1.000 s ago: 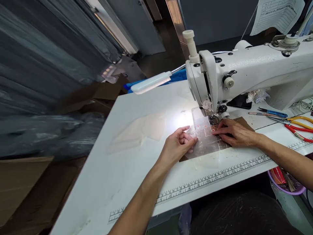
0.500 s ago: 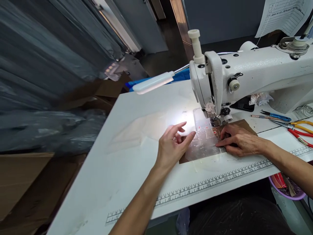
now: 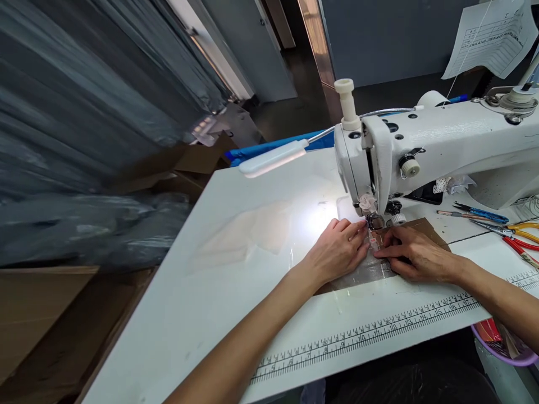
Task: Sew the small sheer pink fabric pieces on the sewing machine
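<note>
At the presser foot point(image 3: 374, 222) of a white sewing machine point(image 3: 458, 132), a small see-through strip point(image 3: 373, 243) with an orange mark lies on the machine bed. My left hand point(image 3: 342, 249) lies just left of the foot, its fingers closed together and their tips beside the foot; what is under them is hidden. My right hand point(image 3: 415, 252) rests to the right with fingers curled, thumb and forefinger pressed at the strip's near end. Beneath both hands is a brown panel point(image 3: 432, 233) with a grey, shiny middle part.
A printed ruler point(image 3: 362, 338) runs along the table's front edge. On the right lie scissors with yellow handles point(image 3: 524, 229), a blue tool point(image 3: 484, 213) and a red-handled tool point(image 3: 520, 249). A lamp point(image 3: 273, 160) hangs over the table; a purple basket point(image 3: 511, 359) is below.
My left hand has moved right from above the panel to the presser foot, and its spread fingers have closed. My right hand stays about where it was. The camera view has shifted slightly.
</note>
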Demonstrator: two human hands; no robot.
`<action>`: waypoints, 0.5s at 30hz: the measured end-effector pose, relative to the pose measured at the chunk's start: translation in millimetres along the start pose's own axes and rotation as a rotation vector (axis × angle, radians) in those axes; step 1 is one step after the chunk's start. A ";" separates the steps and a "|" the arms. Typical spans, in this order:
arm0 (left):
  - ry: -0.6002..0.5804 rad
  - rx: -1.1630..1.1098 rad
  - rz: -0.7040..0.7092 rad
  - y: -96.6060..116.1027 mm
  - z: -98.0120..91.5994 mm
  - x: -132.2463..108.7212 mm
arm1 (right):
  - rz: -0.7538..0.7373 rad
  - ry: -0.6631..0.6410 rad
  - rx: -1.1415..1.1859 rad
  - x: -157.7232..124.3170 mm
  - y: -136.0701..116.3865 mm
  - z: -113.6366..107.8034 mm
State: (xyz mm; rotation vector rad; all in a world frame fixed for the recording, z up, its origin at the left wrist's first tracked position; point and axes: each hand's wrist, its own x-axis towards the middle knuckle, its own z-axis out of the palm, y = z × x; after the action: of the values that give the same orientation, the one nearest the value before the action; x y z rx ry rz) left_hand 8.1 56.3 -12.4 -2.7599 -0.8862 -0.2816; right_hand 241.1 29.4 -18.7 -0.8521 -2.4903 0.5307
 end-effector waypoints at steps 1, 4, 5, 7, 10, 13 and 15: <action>-0.004 0.018 -0.023 -0.8 0.7 0.4 | 0.022 0.013 -0.008 0.2 0.4 1.8; -0.004 0.030 -0.071 -2.2 0.8 1.0 | 0.047 0.040 -0.018 0.5 1.5 6.5; -0.003 0.024 -0.075 -2.5 0.4 0.8 | 0.045 0.043 -0.022 0.5 1.8 7.5; -0.001 0.000 -0.074 -3.1 -0.3 0.0 | 0.035 0.054 -0.030 0.3 2.3 8.5; -0.013 -0.044 -0.080 -4.4 -1.0 -1.8 | 0.022 0.064 -0.037 0.4 2.4 8.3; -0.047 -0.087 -0.104 -5.8 -1.7 -2.9 | 0.025 0.062 -0.037 1.3 1.9 7.6; -0.070 -0.116 -0.119 -6.3 -2.2 -3.1 | 0.018 0.070 -0.040 1.9 1.6 7.4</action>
State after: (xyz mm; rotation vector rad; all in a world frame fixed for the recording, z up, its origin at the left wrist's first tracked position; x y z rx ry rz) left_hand 1.7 59.0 -10.1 -2.8429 -1.0864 -0.2663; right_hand 236.6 30.2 -25.0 -0.8935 -2.4390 0.4513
